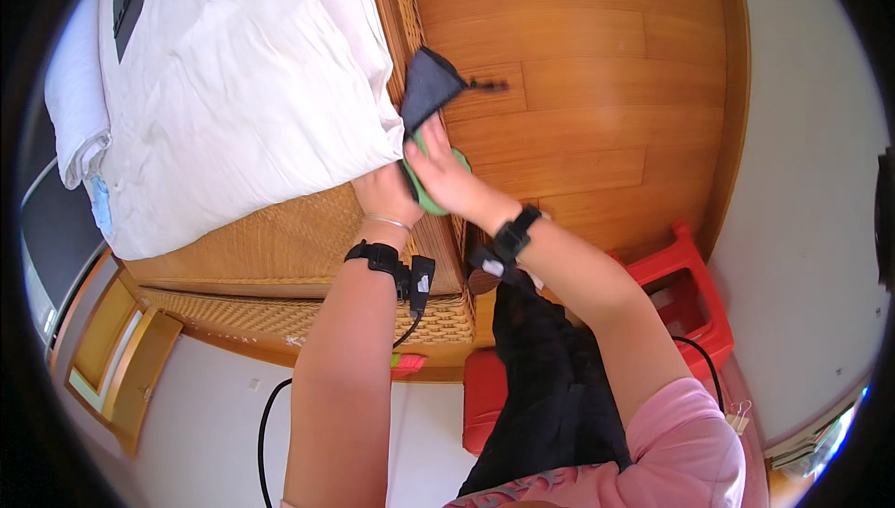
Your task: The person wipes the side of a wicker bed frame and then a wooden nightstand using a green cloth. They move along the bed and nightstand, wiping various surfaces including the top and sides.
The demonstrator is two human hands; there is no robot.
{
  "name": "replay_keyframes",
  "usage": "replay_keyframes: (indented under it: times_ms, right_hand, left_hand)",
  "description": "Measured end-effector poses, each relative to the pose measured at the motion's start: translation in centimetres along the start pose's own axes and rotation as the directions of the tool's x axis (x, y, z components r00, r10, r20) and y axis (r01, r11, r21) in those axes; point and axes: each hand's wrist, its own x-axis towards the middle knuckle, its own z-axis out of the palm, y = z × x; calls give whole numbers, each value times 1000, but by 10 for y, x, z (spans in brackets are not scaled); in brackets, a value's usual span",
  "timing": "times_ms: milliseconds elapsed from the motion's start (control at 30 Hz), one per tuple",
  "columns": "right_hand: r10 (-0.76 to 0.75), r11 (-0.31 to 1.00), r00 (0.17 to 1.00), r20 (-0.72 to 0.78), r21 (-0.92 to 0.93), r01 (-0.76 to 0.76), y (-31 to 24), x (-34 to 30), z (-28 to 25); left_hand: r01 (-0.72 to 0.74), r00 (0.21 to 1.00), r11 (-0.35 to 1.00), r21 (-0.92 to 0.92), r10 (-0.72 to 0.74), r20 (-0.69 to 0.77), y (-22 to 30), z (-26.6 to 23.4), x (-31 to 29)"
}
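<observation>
My right hand (446, 172) presses a green and grey cloth piece (432, 79) with a dark edge against the wicker side of the bed frame (410, 14). Its grey flap stands out beyond my fingers, with a dark, blurred strap trailing to the right. Green fabric shows around my palm. Close beside it, my left hand (384, 193) reaches to the corner of the white bed sheet (252, 89); its fingers are hidden by the sheet and the cloth. Each wrist wears a black strap with a small device.
A woven mat (280, 238) shows below the sheet on the bed. A red plastic stool (685, 280) stands to the right on the wooden floor (597, 79), and another red seat (483, 401) is by my legs. At the left are a rolled white bedding piece (76, 89) and a wooden cabinet (140, 373).
</observation>
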Motion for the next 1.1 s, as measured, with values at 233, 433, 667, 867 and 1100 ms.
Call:
replay_keyframes:
  times_ms: [233,433,667,867,1100]
  right_hand:
    - [37,997,998,-46,67,-34,-20,56,-21]
    - [30,993,991,-131,-110,-45,-53,166,-52]
    - [179,984,980,-82,19,-178,-79,243,-85]
    - [387,914,922,0,136,-383,-38,169,-65]
    - [521,797,829,204,231,-558,-10,18,-17]
  left_hand:
    - [3,1000,1000,-14,-3,-21,6,-3,2]
    - [79,979,994,-71,-64,191,9,-12,0]
    - [121,969,992,-38,-110,219,4,-8,-5]
    - [162,967,986,-35,-152,205,6,-4,-4]
    - [202,963,976,-79,-184,199,5,-10,-6]
